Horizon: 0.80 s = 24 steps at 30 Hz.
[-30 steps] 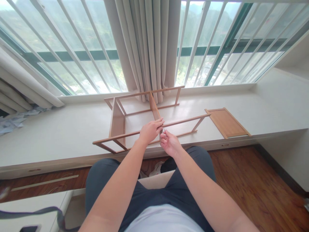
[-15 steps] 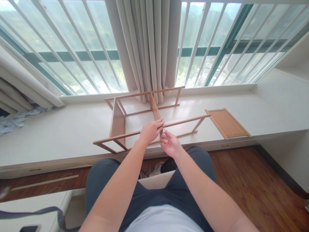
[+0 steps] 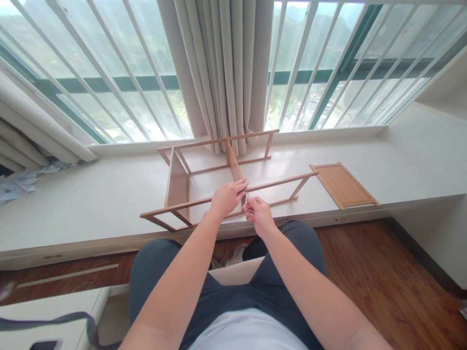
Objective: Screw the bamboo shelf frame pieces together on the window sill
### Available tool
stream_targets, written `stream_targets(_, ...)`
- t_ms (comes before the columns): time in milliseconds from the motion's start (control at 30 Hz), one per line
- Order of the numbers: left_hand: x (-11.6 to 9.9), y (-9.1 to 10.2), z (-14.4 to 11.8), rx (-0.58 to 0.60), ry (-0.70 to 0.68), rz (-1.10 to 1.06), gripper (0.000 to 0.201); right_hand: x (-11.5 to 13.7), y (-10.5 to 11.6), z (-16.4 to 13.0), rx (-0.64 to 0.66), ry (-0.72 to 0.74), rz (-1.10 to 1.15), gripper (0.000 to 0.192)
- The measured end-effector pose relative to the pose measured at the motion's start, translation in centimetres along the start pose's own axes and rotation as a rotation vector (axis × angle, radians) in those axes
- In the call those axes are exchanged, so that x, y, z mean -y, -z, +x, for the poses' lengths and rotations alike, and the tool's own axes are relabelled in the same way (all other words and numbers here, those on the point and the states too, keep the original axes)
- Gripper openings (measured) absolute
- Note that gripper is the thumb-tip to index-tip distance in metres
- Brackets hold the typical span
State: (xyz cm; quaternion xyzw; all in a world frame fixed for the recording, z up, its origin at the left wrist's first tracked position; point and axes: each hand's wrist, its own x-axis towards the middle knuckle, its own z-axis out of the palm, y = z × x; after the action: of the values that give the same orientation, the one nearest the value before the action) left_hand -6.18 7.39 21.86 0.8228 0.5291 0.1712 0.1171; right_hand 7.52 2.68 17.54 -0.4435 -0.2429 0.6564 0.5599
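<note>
L hand (image 3: 226, 197) clamps front rail of wooden frame (image 3: 177, 183) at divider joint; R hand (image 3: 257, 214) fingers pinch small metal tool (image 3: 247, 196). Keep tool square to joint, frame flat on counter (image 3: 91, 204).

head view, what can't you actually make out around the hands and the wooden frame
- Head view: the thin metal tool in the right hand is too small to identify.
- The joint on the wooden frame is hidden by the left hand.
- Grey strap: cut off by the left edge.

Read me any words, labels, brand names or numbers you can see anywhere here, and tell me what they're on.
None can be read: the wooden frame, loose wooden panel, window ledge and curtain show no print. The left hand and right hand hide no label that shows.
</note>
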Motion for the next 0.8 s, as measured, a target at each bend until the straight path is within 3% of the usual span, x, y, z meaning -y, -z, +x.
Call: stream_targets(800, -0.29, 0.25, -0.1, 0.018, 0.015, -0.008, 0.042, -0.01, -0.2, 0.56, 0.001, 0.098, -0.139, 0.033)
